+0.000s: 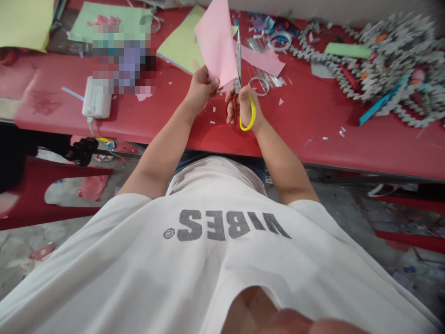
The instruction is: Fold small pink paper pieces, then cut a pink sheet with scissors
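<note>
Pinched at its lower corner, a sheet of pink paper (pixel 217 41) stands tilted up from my left hand (pixel 202 90), which is closed on it. My right hand (pixel 245 106) grips a pair of scissors (pixel 238 65) with one red and one yellow handle loop. Their blades point away from me, along the right edge of the pink sheet; I cannot tell how far apart they are. Behind the sheet lies yellow-green paper (pixel 181 39). A cut pink paper strip (pixel 264 60) rests to the right of the blades, by several clear thin sticks.
A tangled heap of grey scalloped garland (pixel 399 55) covers the table's right end. Tape rolls (pixel 280 41) lie near the back. At left are a white power bank (pixel 97 97) with a cable and green paper (pixel 114 23). Small scraps dot the red table (pixel 156 111).
</note>
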`<state>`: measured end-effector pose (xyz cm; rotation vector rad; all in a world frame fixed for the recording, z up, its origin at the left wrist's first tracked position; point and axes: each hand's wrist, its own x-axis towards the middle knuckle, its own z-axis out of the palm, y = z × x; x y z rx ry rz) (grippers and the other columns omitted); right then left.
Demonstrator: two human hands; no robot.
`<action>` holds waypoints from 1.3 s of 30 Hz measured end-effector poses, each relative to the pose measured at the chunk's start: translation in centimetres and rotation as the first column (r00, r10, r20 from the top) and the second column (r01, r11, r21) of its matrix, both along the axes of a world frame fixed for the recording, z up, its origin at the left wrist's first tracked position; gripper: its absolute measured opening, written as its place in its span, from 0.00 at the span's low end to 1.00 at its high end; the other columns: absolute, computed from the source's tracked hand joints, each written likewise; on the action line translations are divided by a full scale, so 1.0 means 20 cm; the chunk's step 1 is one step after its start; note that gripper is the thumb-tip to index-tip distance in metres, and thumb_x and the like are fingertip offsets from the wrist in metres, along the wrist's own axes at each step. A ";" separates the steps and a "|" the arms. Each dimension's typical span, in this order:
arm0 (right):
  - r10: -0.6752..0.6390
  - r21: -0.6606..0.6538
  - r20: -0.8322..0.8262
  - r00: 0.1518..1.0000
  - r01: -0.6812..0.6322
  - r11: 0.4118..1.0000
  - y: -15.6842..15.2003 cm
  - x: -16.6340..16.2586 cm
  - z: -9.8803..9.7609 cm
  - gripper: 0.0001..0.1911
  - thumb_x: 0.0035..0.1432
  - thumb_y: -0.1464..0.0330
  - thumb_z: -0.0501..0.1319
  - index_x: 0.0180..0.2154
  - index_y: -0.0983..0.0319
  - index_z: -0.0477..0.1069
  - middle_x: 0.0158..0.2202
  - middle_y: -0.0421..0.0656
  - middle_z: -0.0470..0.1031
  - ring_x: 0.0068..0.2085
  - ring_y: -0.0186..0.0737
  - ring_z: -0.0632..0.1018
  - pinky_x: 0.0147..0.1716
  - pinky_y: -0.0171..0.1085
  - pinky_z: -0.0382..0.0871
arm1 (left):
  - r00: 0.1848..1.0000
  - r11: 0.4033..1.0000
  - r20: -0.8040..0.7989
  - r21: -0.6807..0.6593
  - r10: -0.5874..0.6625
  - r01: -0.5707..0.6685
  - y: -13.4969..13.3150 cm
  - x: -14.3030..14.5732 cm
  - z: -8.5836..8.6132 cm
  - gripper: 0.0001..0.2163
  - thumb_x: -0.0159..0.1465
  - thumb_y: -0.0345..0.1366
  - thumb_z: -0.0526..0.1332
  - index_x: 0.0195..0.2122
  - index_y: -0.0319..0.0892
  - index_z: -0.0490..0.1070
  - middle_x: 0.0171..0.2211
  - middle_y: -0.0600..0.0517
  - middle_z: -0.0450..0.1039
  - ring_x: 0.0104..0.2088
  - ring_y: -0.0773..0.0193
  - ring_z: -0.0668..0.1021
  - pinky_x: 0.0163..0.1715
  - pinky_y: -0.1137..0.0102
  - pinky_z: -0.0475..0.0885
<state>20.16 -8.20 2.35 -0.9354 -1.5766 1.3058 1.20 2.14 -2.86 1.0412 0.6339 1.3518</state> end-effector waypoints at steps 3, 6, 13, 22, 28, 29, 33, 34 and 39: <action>-0.079 -0.003 0.008 0.997 0.079 0.997 -0.01 -0.02 -0.01 0.52 0.51 0.11 0.52 0.42 0.51 0.71 0.20 0.35 0.71 0.28 0.46 0.81 0.33 0.48 0.81 | 1.000 0.999 0.002 -0.032 0.020 -0.020 0.02 0.00 -0.01 0.13 0.67 0.35 0.81 0.45 0.54 0.80 0.34 0.60 0.84 0.31 0.69 0.81 0.34 0.72 0.79; -0.054 -0.010 0.011 0.998 0.055 0.998 -0.01 -0.02 -0.02 0.51 0.50 0.12 0.55 0.42 0.51 0.72 0.20 0.36 0.73 0.32 0.50 0.86 0.34 0.49 0.83 | 1.000 1.000 0.015 0.022 -0.004 0.003 0.03 0.00 -0.03 0.13 0.66 0.36 0.82 0.48 0.53 0.81 0.35 0.60 0.84 0.32 0.69 0.81 0.34 0.72 0.78; 0.145 -0.063 -0.061 0.988 -0.149 0.987 0.01 0.04 0.01 0.51 0.51 0.14 0.59 0.45 0.52 0.70 0.33 0.41 0.86 0.41 0.54 0.93 0.39 0.47 0.90 | 0.998 0.998 -0.058 0.067 0.008 -0.004 0.05 -0.02 -0.06 0.12 0.66 0.36 0.80 0.48 0.50 0.84 0.36 0.55 0.84 0.30 0.65 0.83 0.33 0.71 0.78; 0.073 -0.138 0.071 0.995 -0.063 0.988 0.03 0.06 0.05 0.51 0.44 0.14 0.65 0.45 0.51 0.73 0.26 0.41 0.81 0.41 0.59 0.91 0.35 0.52 0.88 | 0.990 0.978 -0.086 -0.172 0.107 -0.121 -0.02 0.01 0.02 0.10 0.66 0.34 0.78 0.45 0.56 0.83 0.33 0.55 0.84 0.39 0.56 0.88 0.39 0.65 0.81; -0.028 0.035 0.078 0.997 0.025 0.999 0.01 0.01 -0.01 0.51 0.50 0.11 0.54 0.42 0.51 0.70 0.19 0.33 0.70 0.23 0.44 0.79 0.24 0.45 0.76 | 0.989 0.993 -0.134 -0.083 0.069 -0.080 0.03 -0.01 -0.03 0.18 0.61 0.41 0.82 0.49 0.61 0.80 0.35 0.60 0.86 0.38 0.59 0.84 0.41 0.63 0.83; -0.010 0.058 0.076 0.997 0.006 0.998 0.00 0.01 -0.01 0.51 0.53 0.12 0.52 0.42 0.51 0.69 0.19 0.33 0.70 0.22 0.42 0.78 0.22 0.43 0.72 | 0.984 0.993 -0.160 -0.071 0.084 -0.096 0.04 -0.02 -0.03 0.17 0.63 0.43 0.82 0.50 0.60 0.80 0.35 0.59 0.86 0.38 0.59 0.83 0.41 0.62 0.82; -0.022 0.009 0.010 1.000 0.022 1.000 0.00 0.02 -0.01 0.50 0.57 0.14 0.51 0.43 0.53 0.70 0.23 0.37 0.76 0.30 0.45 0.84 0.30 0.44 0.77 | 0.973 0.998 -0.227 -0.040 0.028 -0.038 0.03 -0.03 -0.02 0.18 0.67 0.34 0.76 0.55 0.57 0.78 0.38 0.62 0.88 0.39 0.64 0.79 0.44 0.66 0.78; -0.016 -0.026 0.001 1.000 0.016 1.000 0.00 0.02 0.00 0.51 0.55 0.13 0.53 0.44 0.53 0.71 0.25 0.38 0.79 0.34 0.48 0.87 0.34 0.46 0.81 | 0.974 0.999 -0.227 -0.030 0.025 -0.033 0.03 -0.03 -0.02 0.18 0.67 0.33 0.76 0.55 0.57 0.77 0.37 0.63 0.88 0.38 0.64 0.79 0.43 0.67 0.77; 0.067 -0.109 -0.043 0.997 -0.072 0.992 -0.01 0.03 0.03 0.53 0.53 0.12 0.51 0.44 0.52 0.72 0.31 0.43 0.85 0.42 0.57 0.92 0.40 0.51 0.89 | 0.981 0.997 -0.176 0.030 0.079 -0.075 0.04 -0.03 -0.04 0.12 0.63 0.39 0.78 0.45 0.57 0.80 0.35 0.58 0.85 0.35 0.58 0.81 0.38 0.63 0.78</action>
